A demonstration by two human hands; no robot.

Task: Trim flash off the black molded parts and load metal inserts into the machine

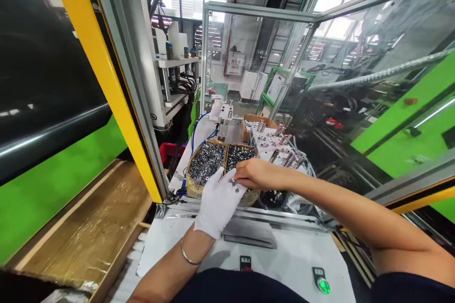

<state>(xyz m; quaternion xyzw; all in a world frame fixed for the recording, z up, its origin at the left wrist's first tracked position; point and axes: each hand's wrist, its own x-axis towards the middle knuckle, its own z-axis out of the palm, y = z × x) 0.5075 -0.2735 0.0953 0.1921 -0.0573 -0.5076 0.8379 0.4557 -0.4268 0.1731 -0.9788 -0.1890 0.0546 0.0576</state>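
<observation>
My left hand (219, 203), in a white glove with a bangle at the wrist, is held palm up and cupped at the front of the parts boxes. A few small metal parts (233, 182) lie on its palm and fingers. My bare right hand (256, 173) reaches in from the right, its fingertips pinched together over the left fingers; what is between them is too small to make out. Just beyond is a taped cardboard box (194, 190) full of small ring-shaped metal pieces (206, 161). Beside it, a second compartment holds small dark and silver pieces (240, 154), partly covered by my right hand.
A white fixture with metal cylinders (273, 142) stands at the right, a cardboard carton (245, 133) behind. A metal frame rail (287, 220) crosses in front. A green-lit button (323, 286) sits on the white front panel. A yellow post (106, 90) rises at left.
</observation>
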